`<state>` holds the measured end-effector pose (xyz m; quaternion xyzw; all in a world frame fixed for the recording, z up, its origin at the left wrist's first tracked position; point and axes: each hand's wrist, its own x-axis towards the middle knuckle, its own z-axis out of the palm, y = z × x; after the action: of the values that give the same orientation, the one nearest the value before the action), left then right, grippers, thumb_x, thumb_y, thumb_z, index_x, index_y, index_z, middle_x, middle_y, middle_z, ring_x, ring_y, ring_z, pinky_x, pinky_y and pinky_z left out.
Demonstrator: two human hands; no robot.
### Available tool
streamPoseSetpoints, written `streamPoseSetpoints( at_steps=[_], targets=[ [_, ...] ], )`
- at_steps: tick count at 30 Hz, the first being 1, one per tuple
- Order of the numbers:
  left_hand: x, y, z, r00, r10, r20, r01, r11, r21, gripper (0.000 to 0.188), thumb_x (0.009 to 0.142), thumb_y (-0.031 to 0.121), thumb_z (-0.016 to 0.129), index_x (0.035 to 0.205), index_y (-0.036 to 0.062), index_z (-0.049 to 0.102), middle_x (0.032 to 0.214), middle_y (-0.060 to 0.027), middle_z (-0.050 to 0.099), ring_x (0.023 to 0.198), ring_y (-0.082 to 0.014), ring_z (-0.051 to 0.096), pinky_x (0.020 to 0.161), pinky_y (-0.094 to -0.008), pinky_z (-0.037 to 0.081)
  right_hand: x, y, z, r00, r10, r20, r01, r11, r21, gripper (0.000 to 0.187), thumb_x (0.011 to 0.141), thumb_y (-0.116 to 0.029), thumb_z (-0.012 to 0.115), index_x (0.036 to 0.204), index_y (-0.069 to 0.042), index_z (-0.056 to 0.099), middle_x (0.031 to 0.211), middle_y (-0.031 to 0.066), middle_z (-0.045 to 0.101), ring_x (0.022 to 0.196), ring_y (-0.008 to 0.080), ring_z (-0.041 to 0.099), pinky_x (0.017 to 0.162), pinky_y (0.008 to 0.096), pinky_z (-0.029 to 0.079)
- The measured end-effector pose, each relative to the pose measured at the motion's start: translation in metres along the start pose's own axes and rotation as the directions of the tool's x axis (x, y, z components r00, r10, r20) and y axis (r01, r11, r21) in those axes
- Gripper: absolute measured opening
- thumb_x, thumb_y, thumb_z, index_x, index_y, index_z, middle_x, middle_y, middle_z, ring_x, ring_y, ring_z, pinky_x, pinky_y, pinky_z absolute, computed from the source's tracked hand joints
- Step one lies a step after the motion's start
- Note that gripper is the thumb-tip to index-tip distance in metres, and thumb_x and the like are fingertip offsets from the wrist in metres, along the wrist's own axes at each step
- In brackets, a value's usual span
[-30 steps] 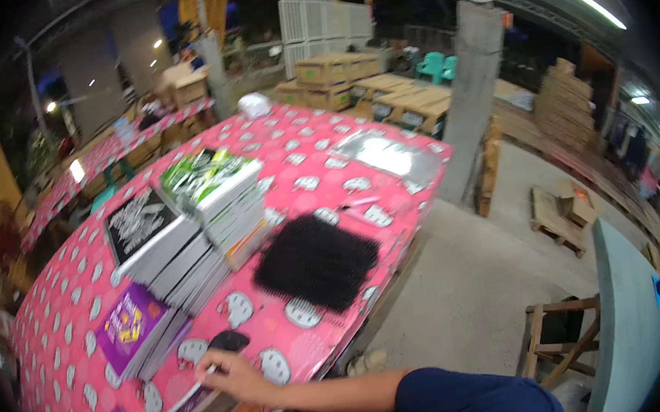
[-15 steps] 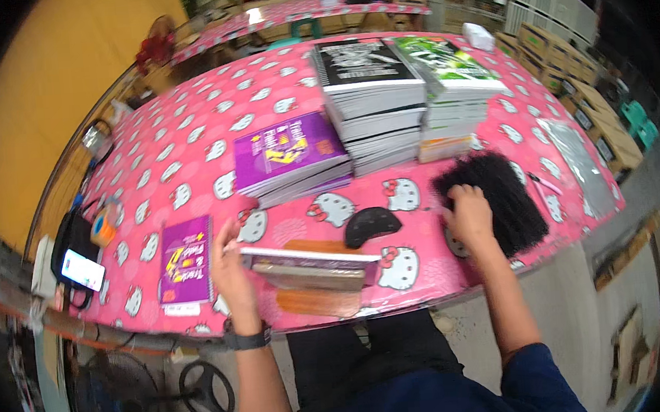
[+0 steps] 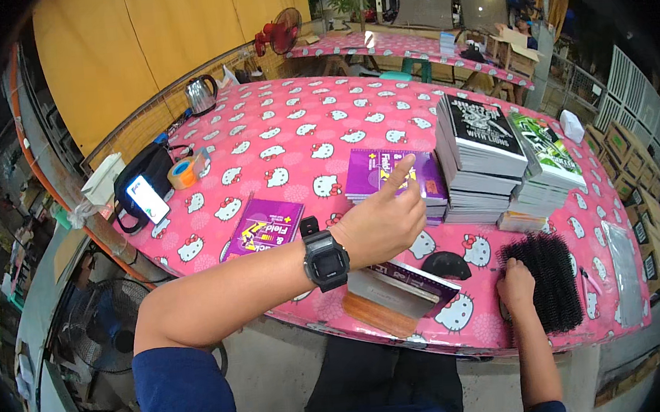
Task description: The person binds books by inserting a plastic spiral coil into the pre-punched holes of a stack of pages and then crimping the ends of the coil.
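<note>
My left hand (image 3: 385,221), with a black watch (image 3: 326,260) on the wrist, is raised above the table's near side. One finger points up and out; the others are partly hidden, and I see nothing held. Below it a book (image 3: 429,279) stands on its edge at a brown wooden board (image 3: 381,310). To the right, my right hand (image 3: 516,288) has its fingers closed at the left edge of a pile of black spiral binding coils (image 3: 553,285). A dark half-round piece (image 3: 445,266) lies between the book and the coils.
Behind my hands stand purple books (image 3: 366,176), tall black-covered books (image 3: 482,163) and green-covered books (image 3: 547,162). A single purple notebook (image 3: 269,222), orange tape (image 3: 182,173), a lit phone (image 3: 147,199) and a kettle (image 3: 201,96) are left; a pink pen (image 3: 591,282) lies right.
My left hand has left the standing book's edge and risen rightward, its forearm now across the view. My right hand stays by the coils, its fingers more tightly closed. The view has shifted left.
</note>
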<state>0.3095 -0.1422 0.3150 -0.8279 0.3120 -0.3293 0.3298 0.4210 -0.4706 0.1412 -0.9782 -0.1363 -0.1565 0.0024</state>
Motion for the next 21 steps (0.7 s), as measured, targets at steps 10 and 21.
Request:
streamPoseSetpoints(
  at_steps=[10, 21],
  targets=[
    [-0.001, 0.010, 0.014, 0.999, -0.031, -0.006, 0.031, 0.994, -0.104, 0.015, 0.079, 0.018, 0.051, 0.086, 0.0071, 0.059, 0.089, -0.0061, 0.059, 0.103, -0.0213, 0.055, 0.108, -0.0643, 0.014, -0.001, 0.002, -0.003, 0.995, -0.024, 0.100, 0.011, 0.991, 0.130, 0.029, 0.073, -0.017, 0.066, 0.091, 0.001, 0.053, 0.089, 0.0194, 0.058, 0.086, 0.0362, 0.059, 0.072, 0.0446, 0.051],
    [0.006, 0.015, -0.004, 0.983, -0.177, 0.049, 0.182, 0.910, -0.374, 0.033, 0.084, 0.027, 0.055, 0.110, 0.0074, 0.059, 0.099, -0.0071, 0.061, 0.111, -0.0222, 0.053, 0.106, -0.0670, 0.008, 0.008, 0.027, -0.018, 0.988, 0.013, -0.151, 0.090, 0.751, 0.654, 0.019, 0.095, -0.013, 0.040, 0.104, 0.002, 0.047, 0.094, 0.0311, 0.059, 0.091, 0.0483, 0.056, 0.075, 0.0502, 0.045]
  ],
)
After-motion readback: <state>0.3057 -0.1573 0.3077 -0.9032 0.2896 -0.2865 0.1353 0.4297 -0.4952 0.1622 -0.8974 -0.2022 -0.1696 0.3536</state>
